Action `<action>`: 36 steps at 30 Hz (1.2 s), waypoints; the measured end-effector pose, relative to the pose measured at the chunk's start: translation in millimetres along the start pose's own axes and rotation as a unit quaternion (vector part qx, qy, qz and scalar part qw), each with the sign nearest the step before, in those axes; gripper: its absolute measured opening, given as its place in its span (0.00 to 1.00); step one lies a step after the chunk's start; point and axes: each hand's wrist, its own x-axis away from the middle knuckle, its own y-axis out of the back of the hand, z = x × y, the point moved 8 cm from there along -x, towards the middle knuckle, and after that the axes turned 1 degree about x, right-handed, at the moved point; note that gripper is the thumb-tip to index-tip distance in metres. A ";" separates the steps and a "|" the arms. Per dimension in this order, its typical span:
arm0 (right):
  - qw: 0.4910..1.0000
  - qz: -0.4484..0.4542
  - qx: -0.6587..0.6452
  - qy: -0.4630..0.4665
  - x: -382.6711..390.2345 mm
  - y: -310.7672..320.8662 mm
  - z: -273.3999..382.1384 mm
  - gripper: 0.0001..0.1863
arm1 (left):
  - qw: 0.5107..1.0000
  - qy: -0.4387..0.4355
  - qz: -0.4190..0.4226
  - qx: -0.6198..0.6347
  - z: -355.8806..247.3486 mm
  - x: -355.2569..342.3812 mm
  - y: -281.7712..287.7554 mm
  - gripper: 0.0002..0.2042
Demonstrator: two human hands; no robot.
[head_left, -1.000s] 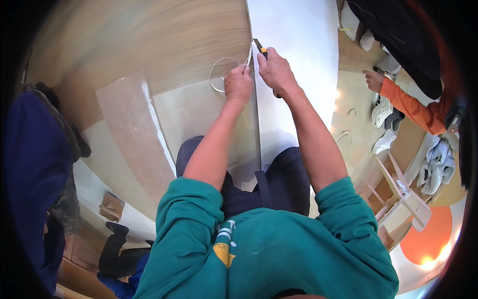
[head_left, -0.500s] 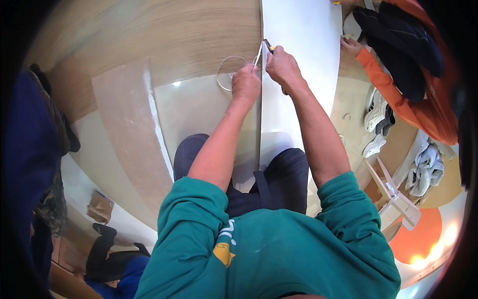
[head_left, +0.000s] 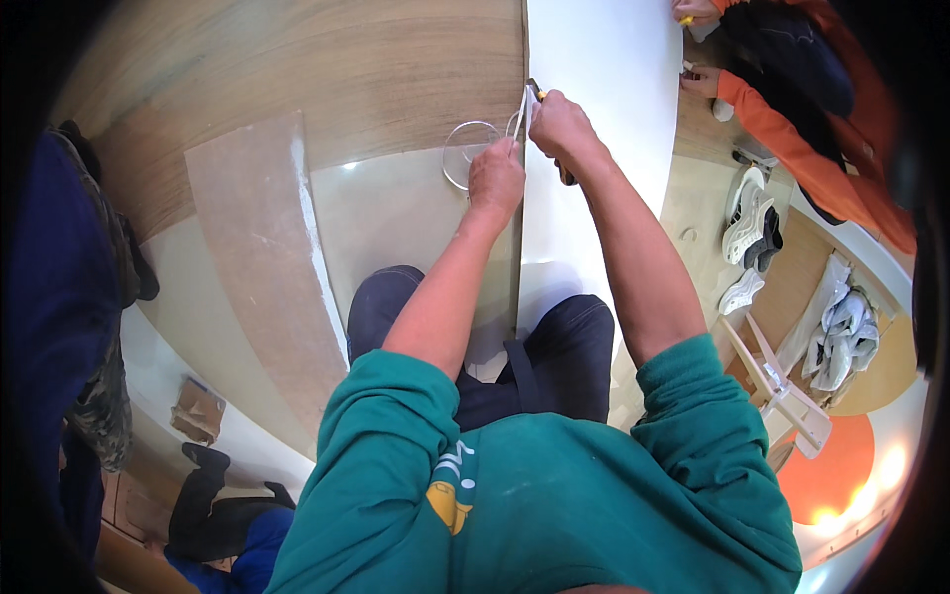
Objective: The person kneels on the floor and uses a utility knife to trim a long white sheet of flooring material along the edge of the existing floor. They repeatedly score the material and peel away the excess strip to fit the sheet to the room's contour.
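While your right hand is wrapped tight around a dark-handled knife at the far edge of the white sheet, your left hand pinches the thin white strip peeling up just left of the blade. That strip looks light, limp and easy to tear, so grip it close to the cut, not at its loose end. A clear curl of film lies just left of your fingers. Farther right, another person's orange sleeve reaches over the floor.
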 end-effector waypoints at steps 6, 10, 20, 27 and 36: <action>0.997 0.045 -0.050 -0.033 -0.2 -1.4 8.7 0.17 | 1.000 -0.009 -0.003 -0.011 7.2 7.0 0.2 0.12; 0.998 -0.050 0.029 0.026 4.4 -0.5 0.0 0.17 | 1.000 -0.023 -0.003 -0.019 5.6 7.6 0.6 0.11; 0.995 0.073 -0.048 -0.049 10.4 2.4 9.2 0.16 | 0.999 -0.020 -0.023 0.015 11.7 16.3 -5.4 0.10; 0.999 0.032 0.001 -0.019 9.8 -3.6 2.5 0.17 | 1.000 0.002 -0.007 0.009 15.3 19.6 -2.9 0.11; 1.000 -0.004 0.012 -0.018 12.4 -12.8 -9.0 0.19 | 0.998 0.007 -0.036 0.048 19.5 34.1 -2.6 0.11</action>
